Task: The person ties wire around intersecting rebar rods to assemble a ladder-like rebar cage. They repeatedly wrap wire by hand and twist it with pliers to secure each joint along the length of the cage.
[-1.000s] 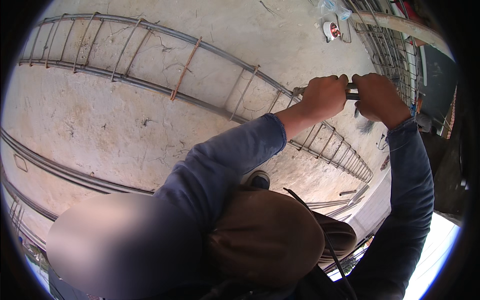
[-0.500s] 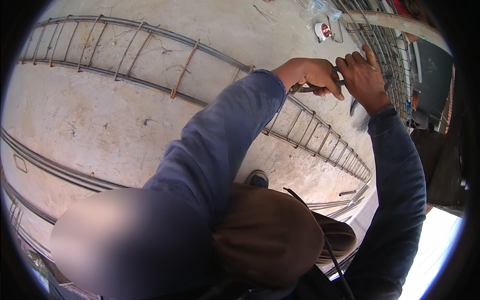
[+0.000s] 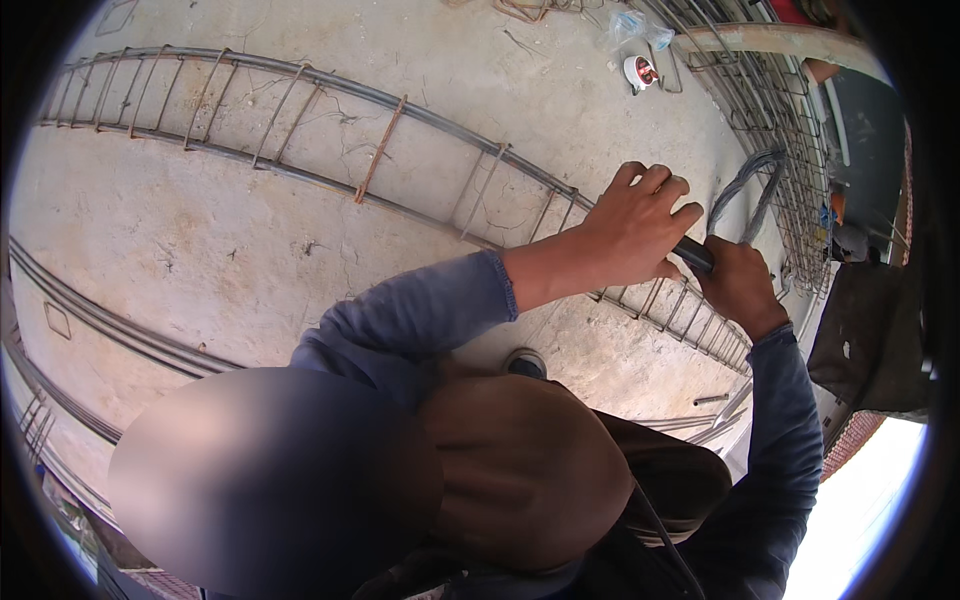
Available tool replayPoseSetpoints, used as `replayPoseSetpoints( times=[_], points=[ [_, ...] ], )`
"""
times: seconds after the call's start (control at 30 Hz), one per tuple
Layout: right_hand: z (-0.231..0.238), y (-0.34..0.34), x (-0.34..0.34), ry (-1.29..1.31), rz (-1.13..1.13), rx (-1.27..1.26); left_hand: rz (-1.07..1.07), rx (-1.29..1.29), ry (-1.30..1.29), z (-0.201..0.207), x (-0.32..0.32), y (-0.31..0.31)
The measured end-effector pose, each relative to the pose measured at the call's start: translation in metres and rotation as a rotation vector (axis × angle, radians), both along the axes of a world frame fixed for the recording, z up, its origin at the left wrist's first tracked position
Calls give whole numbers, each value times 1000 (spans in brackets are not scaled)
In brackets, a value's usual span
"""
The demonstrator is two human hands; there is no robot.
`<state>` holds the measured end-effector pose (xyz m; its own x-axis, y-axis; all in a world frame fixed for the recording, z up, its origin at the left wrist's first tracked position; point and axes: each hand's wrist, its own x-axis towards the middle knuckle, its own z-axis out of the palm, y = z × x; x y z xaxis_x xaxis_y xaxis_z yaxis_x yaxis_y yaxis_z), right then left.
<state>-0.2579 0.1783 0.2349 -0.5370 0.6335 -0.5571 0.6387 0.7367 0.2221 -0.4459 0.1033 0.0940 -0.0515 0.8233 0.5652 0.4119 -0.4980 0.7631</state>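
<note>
A rebar cage (image 3: pixel 380 150) lies across the floor, long bars joined by cross ties, passing behind my hands. My left hand (image 3: pixel 635 225) is above it, fingers curled, with a black tool handle (image 3: pixel 694 253) coming out between thumb and fingers. The rest of that tool is hidden by the hand. Just right, my right hand (image 3: pixel 742 288) is closed beside the end of the handle. A looped bundle of grey tie wire (image 3: pixel 748 180) rises from its closed fingers.
More rebar cages (image 3: pixel 760 85) stand stacked at the far right. A white round container (image 3: pixel 640 72) and a clear plastic bag (image 3: pixel 640 28) lie on the floor (image 3: pixel 280 250). Long bars (image 3: pixel 110 325) run along the left. My shoe (image 3: pixel 526 362) is below the cage.
Both hands have come nearer to me, the left one turning so its back shows. The tie wire bundle, mostly hidden before, now stands in view above the right hand.
</note>
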Motion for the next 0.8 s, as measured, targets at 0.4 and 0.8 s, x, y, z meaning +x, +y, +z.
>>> replayPoseSetpoints(
  times=[0.4,0.8],
  points=[
    [-118,-186,59,744,-1080,-1446,-517,-1243,-1293,-56,-5,-158],
    [-214,-218,-17,1120,-912,-1847,34,-1216,-983,-1,-60,-210]
  ],
)
